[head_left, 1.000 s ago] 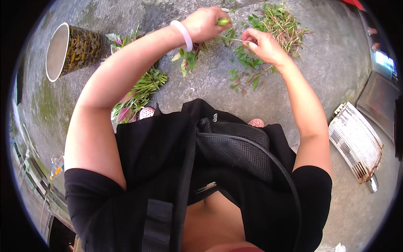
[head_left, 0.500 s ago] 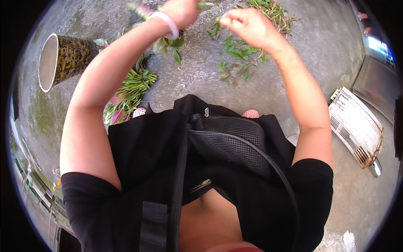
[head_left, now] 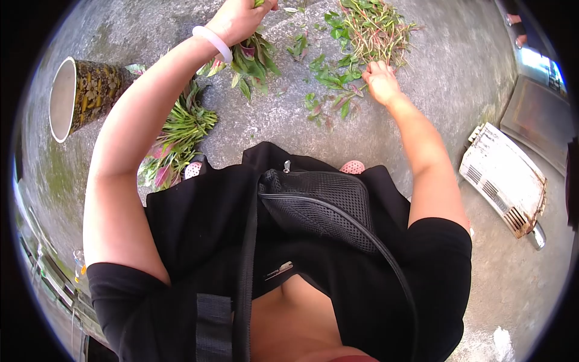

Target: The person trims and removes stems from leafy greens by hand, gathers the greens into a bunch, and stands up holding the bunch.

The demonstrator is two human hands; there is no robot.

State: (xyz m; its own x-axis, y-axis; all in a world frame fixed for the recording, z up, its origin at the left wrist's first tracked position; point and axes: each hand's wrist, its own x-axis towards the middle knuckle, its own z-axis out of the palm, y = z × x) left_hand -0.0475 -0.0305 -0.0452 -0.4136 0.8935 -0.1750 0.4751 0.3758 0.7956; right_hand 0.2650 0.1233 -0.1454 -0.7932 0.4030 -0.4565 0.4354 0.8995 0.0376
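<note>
My left hand [head_left: 236,23] is closed around leafy greens at the top of the view. A bit of green pokes out past its fingers, and broad green and purplish leaves [head_left: 254,63] show below the wrist. Over on the right, my right hand [head_left: 382,83] is down at the floor with its fingers drawn together, by the lower edge of a heap of thin stems [head_left: 374,36]. What its fingertips hold, if anything, is hidden. Loose leafy sprigs [head_left: 338,78] lie just left of it. A bundle of greens [head_left: 190,123], cut stems together, rests below my left forearm.
A patterned bin [head_left: 90,96] lies on its side at the left on the concrete floor [head_left: 271,120]. At the right are a rusty white metal panel [head_left: 503,175] and a dark board [head_left: 537,114]. A black mesh bag [head_left: 319,205] hangs at my front, above pink shoes [head_left: 352,167].
My right hand has come down and right, from above the loose sprigs to the heap's lower edge. My left hand has shifted left, still holding greens.
</note>
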